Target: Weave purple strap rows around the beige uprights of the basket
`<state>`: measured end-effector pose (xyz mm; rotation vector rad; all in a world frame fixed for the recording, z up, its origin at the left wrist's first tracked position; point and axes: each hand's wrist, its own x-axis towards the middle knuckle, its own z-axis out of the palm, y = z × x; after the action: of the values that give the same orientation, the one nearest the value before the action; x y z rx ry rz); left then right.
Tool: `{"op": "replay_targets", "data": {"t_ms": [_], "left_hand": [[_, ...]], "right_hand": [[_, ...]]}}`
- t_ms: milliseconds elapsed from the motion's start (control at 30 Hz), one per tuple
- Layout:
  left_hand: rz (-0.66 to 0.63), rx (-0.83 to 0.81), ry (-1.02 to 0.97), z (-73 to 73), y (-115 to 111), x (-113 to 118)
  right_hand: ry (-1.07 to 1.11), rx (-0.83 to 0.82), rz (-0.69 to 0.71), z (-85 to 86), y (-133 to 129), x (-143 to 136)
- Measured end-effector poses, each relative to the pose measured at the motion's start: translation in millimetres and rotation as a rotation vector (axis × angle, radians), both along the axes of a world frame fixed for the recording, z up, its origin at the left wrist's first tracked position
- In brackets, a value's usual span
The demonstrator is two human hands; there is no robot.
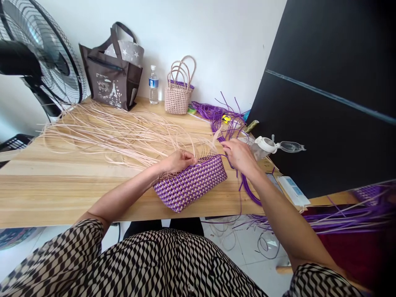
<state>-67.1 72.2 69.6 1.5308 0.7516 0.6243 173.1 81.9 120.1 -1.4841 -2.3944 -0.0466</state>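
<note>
A half-woven basket (193,183) in purple and pale pink lies tilted on its side near the table's front edge. My left hand (179,161) is closed at its upper rim, fingers bent over the edge among the pale strips. Long pale pink strips (123,132) run from the rim and fan out to the left across the wood. Just beyond the basket's right end, my right hand (239,154) pinches a thin purple strip (225,155) that leads along the rim. The fingertips partly hide the strip.
Behind stand a dark tote bag (105,78), a water bottle (154,88) and a finished small handbag (177,99). Purple strips (204,110) heap at the back right. A lidded clear bottle (262,146) and white packet (293,190) lie beside a black panel (334,82). A fan (40,49) stands left.
</note>
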Motion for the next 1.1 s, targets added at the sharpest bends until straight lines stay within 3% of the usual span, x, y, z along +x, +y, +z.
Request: {"op": "replay_targets", "data": {"t_ms": [67, 133, 200, 267, 400, 633, 733, 833, 933, 1100], "left_hand": [[-0.005, 0.02, -0.001, 2.2, -1, 0], [0.004, 0.042, 0.0, 3.8, -2, 0], [0.031, 0.057, -0.001, 3.5, -2, 0], [0.056, 0.056, 0.013, 0.8, -1, -2], [0.063, -0.021, 0.03, -6.0, 1, -4], [0.034, -0.232, -0.157, -1.8, -4, 8], [0.008, -0.245, -0.092, -0.3, -5, 7], [-0.025, -0.22, -0.028, -2.1, -2, 2], [-0.038, -0.16, -0.031, -4.8, 2, -2], [-0.038, -0.025, -0.02, -5.5, 3, -1]], "right_hand": [[0.108, -0.025, 0.012, 5.9, -6, -30], [0.204, -0.223, 0.118, 7.2, -7, -58], [0.328, -0.418, 0.187, 2.0, -3, -77], [0.459, -0.498, 0.177, -7.1, 5, -85], [0.548, -0.47, 0.11, -19.7, 15, -90], [0.574, -0.4, 0.134, -14.7, 16, -115], [0.495, -0.33, 0.136, -10.2, 13, -106], [0.239, -0.232, 0.107, 0.2, 2, -83], [0.016, -0.243, 0.15, 9.3, -14, -60], [0.071, -0.222, 0.162, -0.1, -30, -42]]}}
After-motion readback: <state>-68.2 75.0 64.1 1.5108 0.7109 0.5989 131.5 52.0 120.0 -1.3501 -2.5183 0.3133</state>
